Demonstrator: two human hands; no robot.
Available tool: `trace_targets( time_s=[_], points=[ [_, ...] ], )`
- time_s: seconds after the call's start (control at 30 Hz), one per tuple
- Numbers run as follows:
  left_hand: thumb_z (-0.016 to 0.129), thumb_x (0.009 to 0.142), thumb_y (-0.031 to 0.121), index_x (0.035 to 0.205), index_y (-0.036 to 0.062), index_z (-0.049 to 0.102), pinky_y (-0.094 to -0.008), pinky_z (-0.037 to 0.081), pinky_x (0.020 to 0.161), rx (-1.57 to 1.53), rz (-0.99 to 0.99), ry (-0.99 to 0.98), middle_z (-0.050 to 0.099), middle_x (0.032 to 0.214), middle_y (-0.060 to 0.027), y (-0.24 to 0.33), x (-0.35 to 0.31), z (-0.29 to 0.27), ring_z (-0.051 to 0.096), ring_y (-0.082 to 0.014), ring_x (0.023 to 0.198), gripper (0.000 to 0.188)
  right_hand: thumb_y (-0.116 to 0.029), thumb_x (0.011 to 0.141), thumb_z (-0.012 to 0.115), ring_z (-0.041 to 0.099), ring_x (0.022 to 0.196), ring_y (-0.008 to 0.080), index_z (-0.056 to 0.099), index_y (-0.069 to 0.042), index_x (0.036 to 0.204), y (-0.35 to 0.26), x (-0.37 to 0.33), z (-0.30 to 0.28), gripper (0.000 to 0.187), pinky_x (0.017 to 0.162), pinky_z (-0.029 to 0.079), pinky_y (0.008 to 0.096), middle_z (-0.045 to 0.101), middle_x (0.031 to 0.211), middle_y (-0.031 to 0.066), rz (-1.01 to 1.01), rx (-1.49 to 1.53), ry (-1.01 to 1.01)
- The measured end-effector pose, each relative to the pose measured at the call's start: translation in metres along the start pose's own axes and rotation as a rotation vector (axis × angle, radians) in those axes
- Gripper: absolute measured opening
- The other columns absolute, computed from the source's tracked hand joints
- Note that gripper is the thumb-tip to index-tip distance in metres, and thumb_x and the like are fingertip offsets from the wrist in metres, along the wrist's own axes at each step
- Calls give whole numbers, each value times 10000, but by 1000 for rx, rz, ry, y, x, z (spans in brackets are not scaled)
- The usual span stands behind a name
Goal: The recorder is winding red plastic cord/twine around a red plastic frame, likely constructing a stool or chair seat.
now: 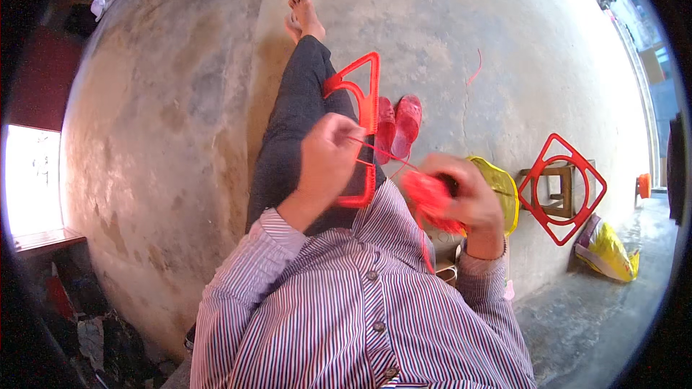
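My left hand [324, 157] is closed in a pinch on a thin red cord [386, 153], above my lap. The cord runs taut across to my right hand [470, 198], which is wrapped round a bundle of red yarn [430, 196]. That hand and the bundle are smeared by motion, and a loose red strand hangs below them. On my thighs lies a red plastic frame [368, 112] with a toothed edge; my left hand and the cord hide its middle. The frame's lower corner shows beneath my left wrist.
Red slippers [407, 124] stand on the concrete floor beside my outstretched legs. To the right, another red frame [562, 234] leans against a small wooden stool [559, 210]. A yellow mesh basket [504, 187] and a yellow bag [611, 253] are nearby. A red thread scrap [476, 68] lies farther off.
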State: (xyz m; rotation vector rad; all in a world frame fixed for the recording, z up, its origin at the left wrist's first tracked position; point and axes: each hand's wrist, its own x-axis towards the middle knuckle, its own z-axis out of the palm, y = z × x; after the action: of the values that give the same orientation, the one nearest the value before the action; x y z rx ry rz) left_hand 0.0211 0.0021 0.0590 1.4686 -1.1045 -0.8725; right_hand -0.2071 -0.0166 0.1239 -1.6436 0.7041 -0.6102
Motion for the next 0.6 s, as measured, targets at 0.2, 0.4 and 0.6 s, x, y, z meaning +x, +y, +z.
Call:
trace_targets(
  time_s=[0.2, 0.4, 0.6],
  points=[
    [530, 927, 309, 909, 15, 555, -383, 493, 638, 559, -190, -225, 632, 753, -197, -42, -23, -4, 656, -302, 717, 296, -148, 668, 687, 606, 832, 358, 613, -14, 911, 91, 29, 52, 288, 730, 486, 381, 616, 939, 184, 198, -794, -5],
    [578, 828, 119, 887, 43, 567, -350, 477, 592, 465, 116, -10, 598, 691, -146, -15, -12, -13, 633, -265, 656, 96, -90, 680, 718, 635, 881, 303, 622, 6, 1025, 85, 32, 56, 371, 815, 495, 366, 621, 972, 153, 28, -93, 383],
    [492, 868, 164, 807, 41, 548, -267, 394, 470, -130, 200, -87, 540, 621, -34, 38, -7, 2, 505, -143, 511, 149, -114, 664, 779, 512, 1147, 269, 549, -1, 1124, 40, 28, 57, 526, 941, 429, 354, 499, 1235, 140, -225, -312, 268]
  ],
)
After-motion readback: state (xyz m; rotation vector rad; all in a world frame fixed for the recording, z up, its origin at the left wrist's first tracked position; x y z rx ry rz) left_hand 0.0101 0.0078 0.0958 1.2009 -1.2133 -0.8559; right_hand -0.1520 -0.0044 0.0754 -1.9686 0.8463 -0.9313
